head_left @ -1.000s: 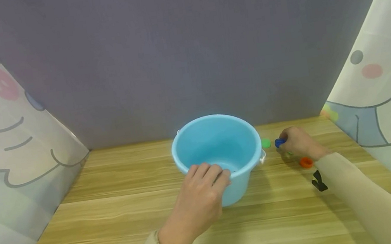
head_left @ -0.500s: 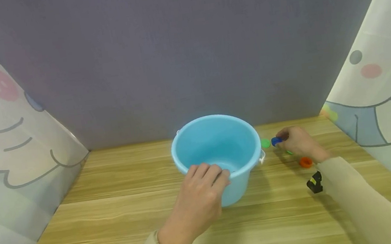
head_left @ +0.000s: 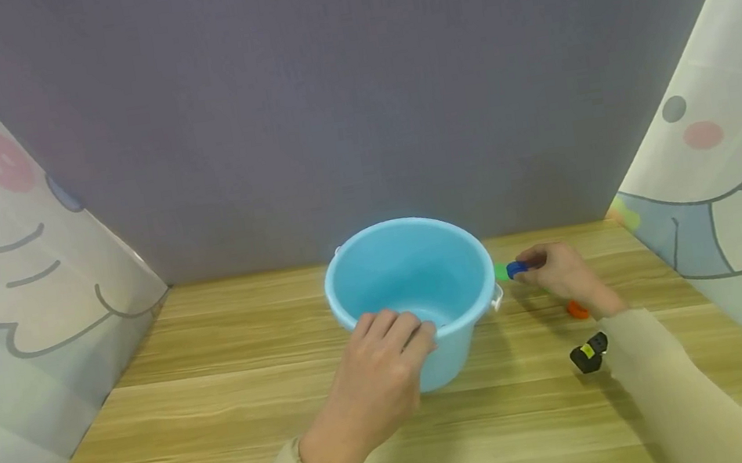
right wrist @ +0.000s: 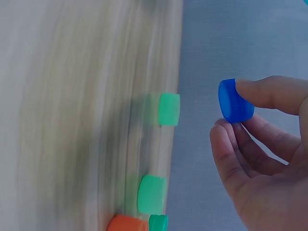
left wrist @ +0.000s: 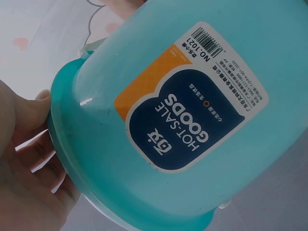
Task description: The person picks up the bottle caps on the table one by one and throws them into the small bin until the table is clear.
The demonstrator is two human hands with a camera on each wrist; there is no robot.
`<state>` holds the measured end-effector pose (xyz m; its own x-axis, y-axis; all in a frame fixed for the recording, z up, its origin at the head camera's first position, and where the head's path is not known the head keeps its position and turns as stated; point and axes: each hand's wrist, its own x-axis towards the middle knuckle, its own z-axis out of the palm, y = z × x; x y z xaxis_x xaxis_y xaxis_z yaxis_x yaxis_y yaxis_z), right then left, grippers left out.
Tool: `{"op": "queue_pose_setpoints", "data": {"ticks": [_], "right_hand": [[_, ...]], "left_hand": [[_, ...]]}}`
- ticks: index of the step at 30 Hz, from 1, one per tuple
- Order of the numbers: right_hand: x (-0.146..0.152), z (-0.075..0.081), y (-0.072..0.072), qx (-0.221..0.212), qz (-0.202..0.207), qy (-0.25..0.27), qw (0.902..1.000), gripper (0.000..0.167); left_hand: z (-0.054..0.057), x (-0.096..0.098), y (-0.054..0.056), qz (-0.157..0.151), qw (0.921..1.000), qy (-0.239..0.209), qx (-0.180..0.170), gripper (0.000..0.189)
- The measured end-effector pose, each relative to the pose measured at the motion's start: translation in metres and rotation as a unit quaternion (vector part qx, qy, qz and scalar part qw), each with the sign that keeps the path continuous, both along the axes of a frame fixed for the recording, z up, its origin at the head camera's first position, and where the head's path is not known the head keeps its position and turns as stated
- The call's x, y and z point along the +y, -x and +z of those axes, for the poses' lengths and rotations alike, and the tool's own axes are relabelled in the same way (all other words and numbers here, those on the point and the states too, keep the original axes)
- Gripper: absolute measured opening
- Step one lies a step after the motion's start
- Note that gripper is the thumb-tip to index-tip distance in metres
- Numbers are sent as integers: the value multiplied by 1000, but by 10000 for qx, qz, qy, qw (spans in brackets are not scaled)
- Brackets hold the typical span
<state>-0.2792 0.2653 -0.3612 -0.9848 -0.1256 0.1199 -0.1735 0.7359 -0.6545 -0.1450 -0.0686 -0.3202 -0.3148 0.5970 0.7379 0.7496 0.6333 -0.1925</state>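
Note:
My left hand [head_left: 374,385] grips the near rim of the light blue bucket [head_left: 455,354], fingers over the edge and thumb outside. In the left wrist view the bucket's wall shows a dark blue and orange label [left wrist: 187,110]. To the right of the bucket, my right hand [head_left: 565,275] pinches a blue bottle cap [right wrist: 237,102] between thumb and fingers, held above the table. Several other caps lie below it in the right wrist view: a green cap [right wrist: 169,109], a second green cap [right wrist: 152,195], a darker green cap [right wrist: 159,223] and an orange cap [right wrist: 127,224].
The wooden table [head_left: 225,410] runs back to a grey wall panel [head_left: 353,107]. Cartoon-printed sheets hang on both sides. A white handle joint [head_left: 497,297] sticks out at the bucket's right. A black wrist camera [head_left: 589,353] hangs under the right sleeve.
My right hand has lifted the blue bottle cap and carried it left, toward the bucket. It now partly covers the green cap behind. My left hand keeps its hold on the rim.

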Motion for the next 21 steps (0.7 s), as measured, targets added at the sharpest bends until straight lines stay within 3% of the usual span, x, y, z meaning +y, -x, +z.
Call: {"op": "queue_pose_setpoints", "data": {"ticks": [12,21], "right_hand": [[-9,5,-13,178,-49,116,9998,43],[-16,11,-20,228,-95,396,9989,43]], "left_hand": [[1,-1,0,-6,10000,-15,7,9],[4,-1,-3,58,9995,-59,-289,12]]}}
